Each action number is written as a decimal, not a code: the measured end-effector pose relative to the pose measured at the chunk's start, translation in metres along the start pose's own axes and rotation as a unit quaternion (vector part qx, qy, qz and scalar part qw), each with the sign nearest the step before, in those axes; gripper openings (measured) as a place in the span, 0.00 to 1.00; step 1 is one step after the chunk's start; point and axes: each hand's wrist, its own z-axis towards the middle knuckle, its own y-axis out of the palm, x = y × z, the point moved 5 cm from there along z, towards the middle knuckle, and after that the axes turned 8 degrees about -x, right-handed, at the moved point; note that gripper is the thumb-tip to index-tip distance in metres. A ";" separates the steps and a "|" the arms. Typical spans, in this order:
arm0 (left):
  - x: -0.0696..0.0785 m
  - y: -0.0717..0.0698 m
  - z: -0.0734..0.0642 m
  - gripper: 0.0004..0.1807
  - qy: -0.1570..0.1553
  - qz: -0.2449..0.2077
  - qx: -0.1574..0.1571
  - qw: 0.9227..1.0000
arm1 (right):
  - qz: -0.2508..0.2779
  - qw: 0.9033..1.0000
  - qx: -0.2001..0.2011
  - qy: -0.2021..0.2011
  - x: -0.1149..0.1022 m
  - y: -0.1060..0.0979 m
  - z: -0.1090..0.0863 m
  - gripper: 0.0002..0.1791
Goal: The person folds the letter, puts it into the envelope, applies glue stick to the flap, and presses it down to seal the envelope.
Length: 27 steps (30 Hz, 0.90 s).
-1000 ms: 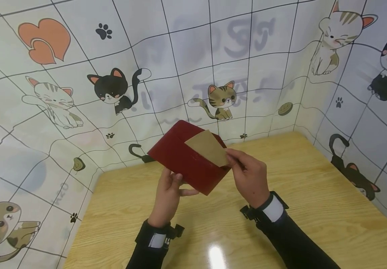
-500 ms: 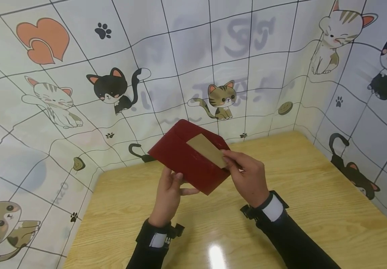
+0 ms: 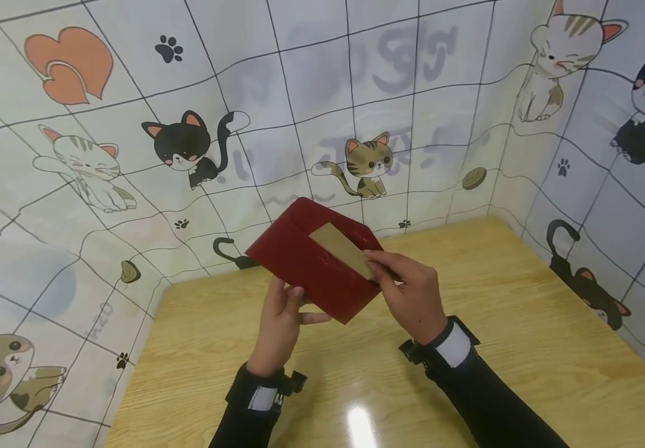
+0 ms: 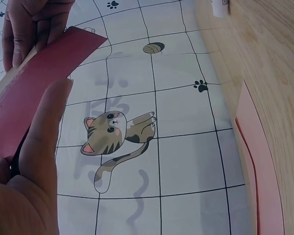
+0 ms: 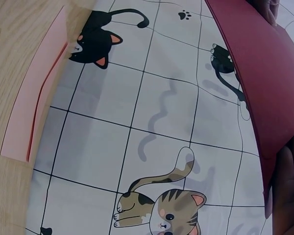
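In the head view a dark red paper envelope [image 3: 322, 267] is held tilted above the table, its flap side up at the back. My left hand [image 3: 280, 323] grips its lower left edge, thumb in front and other fingers partly hidden behind. A tan card [image 3: 340, 247] stands partly inside the envelope's opening, its lower part hidden by the front panel. The thumb and fingers of my right hand [image 3: 409, 292] pinch the card's right end, close to the envelope's rim. The left wrist view shows the right hand [image 4: 34, 24] at the card beyond the left hand's raised finger [image 4: 44, 127].
On the wooden table [image 3: 468, 267], a pale pink flat shape [image 5: 36, 98] with a red line shows near the back edge in the wrist views. A small white object [image 4: 219, 7] stands at the table's edge. Cat-print cloth [image 3: 322, 93] surrounds the table.
The card has slid down and left into the envelope, so less of it shows. My right hand has moved slightly left with it; the left hand and envelope stay nearly still.
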 end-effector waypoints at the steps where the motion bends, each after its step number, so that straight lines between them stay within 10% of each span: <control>1: 0.000 0.000 0.000 0.30 0.000 -0.001 0.000 1.000 | -0.001 1.000 -0.002 -0.001 0.000 0.000 0.000 0.19; 27: -0.001 0.002 0.000 0.30 -0.007 0.019 -0.006 1.000 | 0.027 0.996 -0.089 0.005 0.001 0.003 0.002 0.22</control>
